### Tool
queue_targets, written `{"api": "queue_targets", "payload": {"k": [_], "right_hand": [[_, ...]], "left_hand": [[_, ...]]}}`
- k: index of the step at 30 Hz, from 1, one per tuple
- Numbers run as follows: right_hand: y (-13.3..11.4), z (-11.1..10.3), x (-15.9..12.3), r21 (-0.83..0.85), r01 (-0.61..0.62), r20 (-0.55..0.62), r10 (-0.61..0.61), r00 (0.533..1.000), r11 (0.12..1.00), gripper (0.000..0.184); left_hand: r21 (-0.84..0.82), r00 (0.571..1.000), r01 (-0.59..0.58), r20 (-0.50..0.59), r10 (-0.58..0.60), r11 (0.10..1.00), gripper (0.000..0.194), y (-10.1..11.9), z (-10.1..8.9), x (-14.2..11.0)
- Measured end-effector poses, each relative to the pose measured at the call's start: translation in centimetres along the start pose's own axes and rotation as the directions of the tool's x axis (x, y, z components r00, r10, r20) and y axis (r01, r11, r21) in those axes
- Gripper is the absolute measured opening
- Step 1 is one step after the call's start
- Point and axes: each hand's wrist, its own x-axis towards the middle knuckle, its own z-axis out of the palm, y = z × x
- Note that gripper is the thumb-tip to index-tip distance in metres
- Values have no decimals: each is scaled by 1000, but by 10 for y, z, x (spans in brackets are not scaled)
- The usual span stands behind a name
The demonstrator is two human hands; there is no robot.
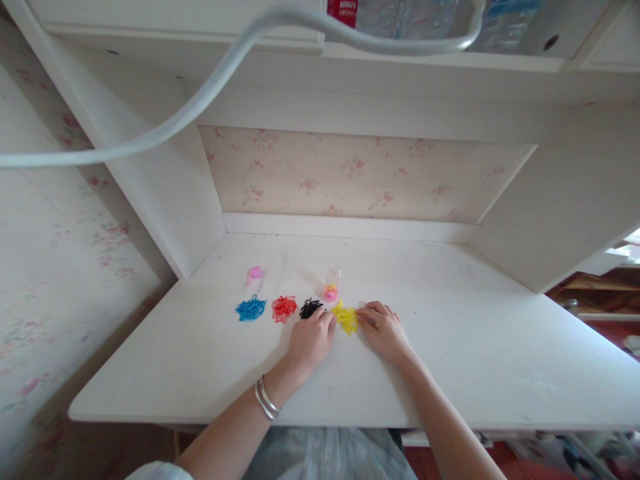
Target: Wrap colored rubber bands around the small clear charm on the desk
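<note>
Along the near side of the white desk (pixel 450 400): silver bangles (pixel 267 399). Next, left hand (pixel 313 340) and right hand (pixel 384 330), fingers bunched at either side of a yellow heap (pixel 345 317); whether pinching strands, cannot tell. Leftward: black heap (pixel 309 307), red heap (pixel 284 309), blue heap (pixel 251 308). Farther: clear container (pixel 331 287); far left, pink object (pixel 255 272).
</note>
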Motion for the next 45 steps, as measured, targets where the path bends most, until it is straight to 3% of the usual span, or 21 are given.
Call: {"api": "queue_targets", "payload": {"k": [18,23,27,34,38,45], "right_hand": [[0,-1,-3,309,-33,-137,78,987,951,33],[1,-3,2,430,-77,-200,178,963,899,37],[-10,-19,16,494,-66,-273,227,935,867,39],[-60,-56,63,391,129,-397,41,917,911,33],[-74,-57,84,284,194,-386,-73,920,939,29],[-77,-52,92,161,201,-331,-139,933,966,29]], "left_hand": [[-21,1000,5,28,-4,1000,28,1,-4,-2],[-28,999,0,35,1,1000,27,1,-3,-2],[-23,1000,-3,25,4,1000,28,2,-3,-2],[-8,1000,11,16,-11,1000,31,1,-3,-2],[-18,1000,13,11,-13,1000,33,0,-4,-3],[-17,1000,17,-1,-17,1000,35,0,-5,-4]]}}
